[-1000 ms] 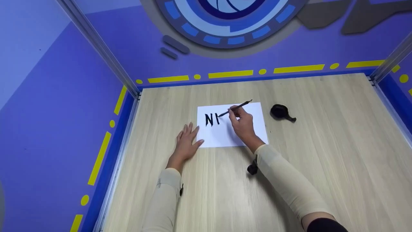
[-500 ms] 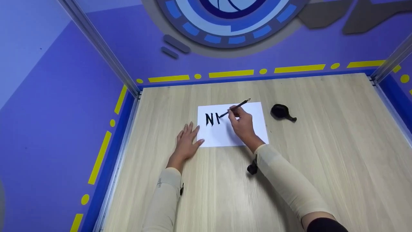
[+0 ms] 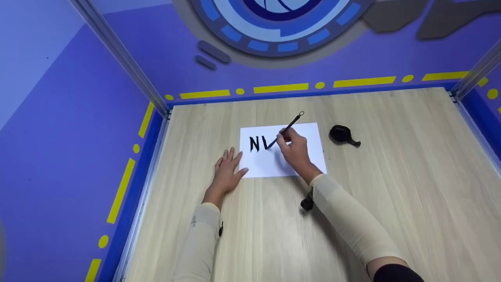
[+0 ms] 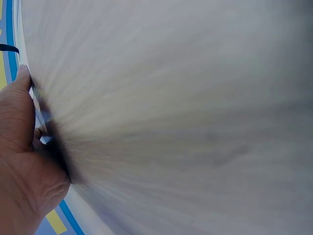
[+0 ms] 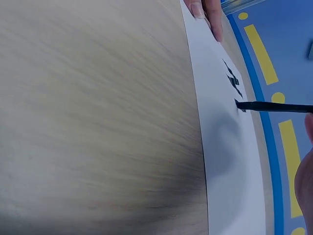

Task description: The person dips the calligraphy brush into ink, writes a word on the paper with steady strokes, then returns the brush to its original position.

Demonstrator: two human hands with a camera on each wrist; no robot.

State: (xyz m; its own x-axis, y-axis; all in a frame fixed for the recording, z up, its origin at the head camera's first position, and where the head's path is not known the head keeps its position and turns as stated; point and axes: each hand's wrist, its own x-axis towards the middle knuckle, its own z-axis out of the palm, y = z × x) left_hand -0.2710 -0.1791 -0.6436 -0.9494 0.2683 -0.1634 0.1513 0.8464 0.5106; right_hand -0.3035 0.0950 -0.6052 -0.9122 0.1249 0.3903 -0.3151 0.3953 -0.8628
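Observation:
A white sheet of paper (image 3: 258,166) lies on the wooden table, with a black letter N (image 3: 254,144) and a slanting stroke beside it. My right hand (image 3: 295,150) pinches a dark brush (image 3: 291,123) between thumb and fingers, its looped end up and away. In the right wrist view the tip of the brush (image 5: 274,106) meets the paper at the foot of the second stroke. Flat at the paper's left edge rests my left hand (image 3: 227,172), fingers spread, thumb and fingertips on the border. In the left wrist view only part of the left hand (image 4: 24,142) shows.
Right of the paper sits a small black dish with a spout-like handle (image 3: 341,135). Purple panels with yellow marks (image 3: 280,88) wall in the table (image 3: 391,164) at the back and sides. A black wrist camera (image 3: 307,203) hangs under the right sleeve.
The brush tip has moved down along the second stroke towards me, and the brush's rear end has swung more upright. The left hand stays put.

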